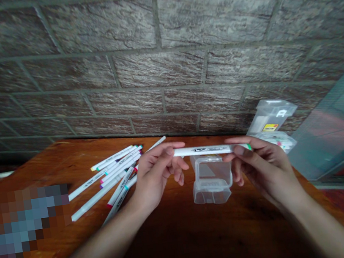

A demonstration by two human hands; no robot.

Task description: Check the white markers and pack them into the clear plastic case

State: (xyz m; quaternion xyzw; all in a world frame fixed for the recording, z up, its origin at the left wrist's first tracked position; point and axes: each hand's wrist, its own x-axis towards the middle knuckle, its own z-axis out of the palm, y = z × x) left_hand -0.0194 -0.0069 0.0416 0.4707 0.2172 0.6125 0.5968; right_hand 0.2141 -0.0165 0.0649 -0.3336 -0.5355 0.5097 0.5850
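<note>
Both of my hands hold a white double-ended marker [207, 150] level above the wooden table [78, 159], with a green-banded cap at its right end. My left hand [157, 176] grips the marker's left end between finger and thumb. My right hand [261, 163] pinches the end near the green band. Directly below the marker stands a small clear plastic box [211, 179], open at the top and not touched by either hand. Just left of my left hand lies a loose pile of white markers [114, 175] with coloured bands.
A clear plastic container [269, 116] and a clear bag of markers [276, 141] sit at the table's far right corner. A brick wall [162, 62] rises behind the table. A glass panel [334, 123] stands at right. A pixelated patch [23, 231] covers the left foreground.
</note>
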